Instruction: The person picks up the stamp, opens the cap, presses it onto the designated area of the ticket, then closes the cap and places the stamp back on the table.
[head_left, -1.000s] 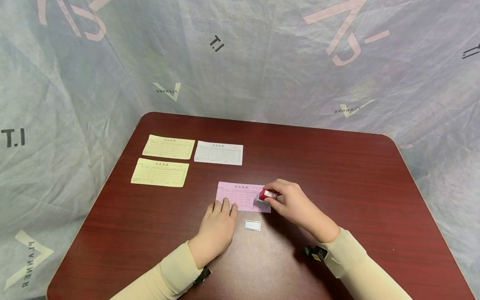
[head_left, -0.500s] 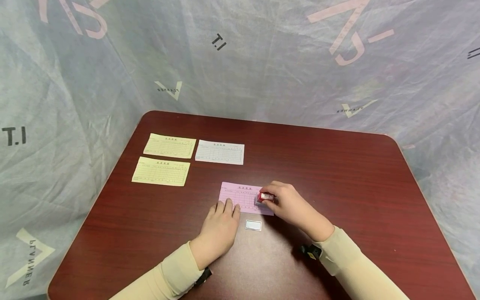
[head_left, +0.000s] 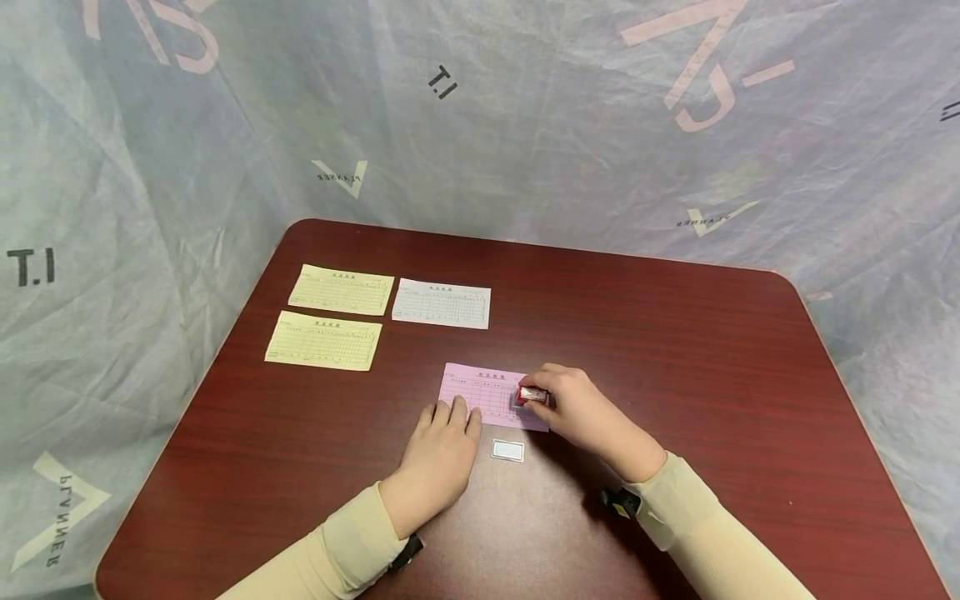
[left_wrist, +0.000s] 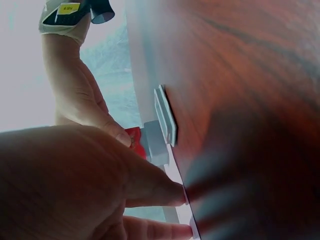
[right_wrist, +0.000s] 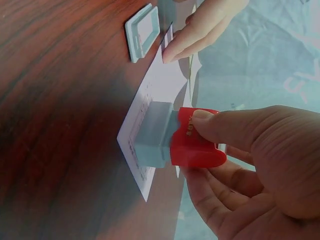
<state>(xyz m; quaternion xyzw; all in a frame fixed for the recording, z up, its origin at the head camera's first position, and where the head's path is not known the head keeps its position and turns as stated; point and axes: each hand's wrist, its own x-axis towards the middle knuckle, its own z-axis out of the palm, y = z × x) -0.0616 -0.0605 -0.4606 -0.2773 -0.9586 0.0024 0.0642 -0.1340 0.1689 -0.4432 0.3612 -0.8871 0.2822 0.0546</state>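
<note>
A pink printed form (head_left: pixel 468 392) lies on the dark red table near its middle. My right hand (head_left: pixel 581 404) pinches the red handle of a self-inking stamp (right_wrist: pixel 195 140) between thumb and fingers. The stamp's grey base (right_wrist: pixel 154 132) stands upright on the right part of the form. My left hand (head_left: pixel 438 458) rests with straight fingertips on the form's lower left edge. Just below the form lies a small grey stamp cap (head_left: pixel 507 451), open side up, which also shows in the right wrist view.
Two yellow forms (head_left: pixel 341 290) lie at the back left, one below the other. Beside the upper one is a white form (head_left: pixel 441 303). Grey printed cloth (head_left: pixel 525 125) hangs behind the table (head_left: pixel 675 333).
The stamp has gone from tilted to upright on the pink form, and the form has shifted slightly right. My left hand stays on the form's edge.
</note>
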